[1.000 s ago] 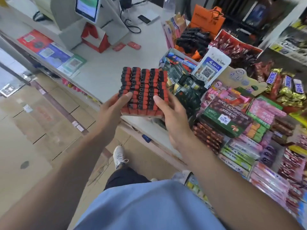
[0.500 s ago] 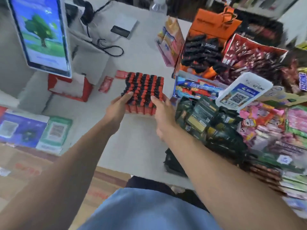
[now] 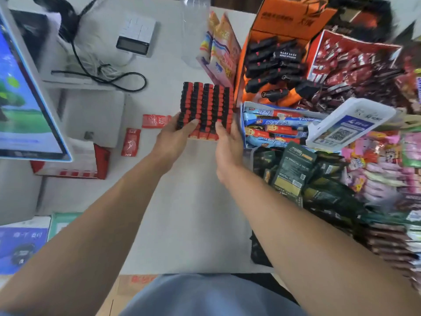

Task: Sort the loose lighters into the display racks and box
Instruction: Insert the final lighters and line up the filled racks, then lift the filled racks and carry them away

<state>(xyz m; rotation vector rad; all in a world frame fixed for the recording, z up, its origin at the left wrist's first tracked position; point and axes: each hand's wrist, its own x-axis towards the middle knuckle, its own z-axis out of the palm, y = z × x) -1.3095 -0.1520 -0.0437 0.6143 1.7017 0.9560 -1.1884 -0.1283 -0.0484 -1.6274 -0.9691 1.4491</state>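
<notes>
A rack of red-and-black lighters [image 3: 206,103], packed in several rows, is held over the white counter [image 3: 189,201]. My left hand [image 3: 174,135] grips its near left corner, thumb on top. My right hand [image 3: 227,142] grips its near right corner. Right of the rack stands an orange display box [image 3: 293,17] with several black lighters [image 3: 273,65] lying loose in it.
A tilted touchscreen [image 3: 25,99] fills the left edge. Two red sauce sachets [image 3: 155,120] lie left of the rack. A small white scale [image 3: 136,35], black cable [image 3: 109,78] and clear bottle [image 3: 193,30] stand behind. Snack boxes [image 3: 275,128], a QR-code stand [image 3: 348,124] and dark packets [image 3: 293,172] crowd the right.
Both hands have carried the lighter rack forward over the counter, toward the orange box. My view has moved in over the counter and the floor has dropped out of sight.
</notes>
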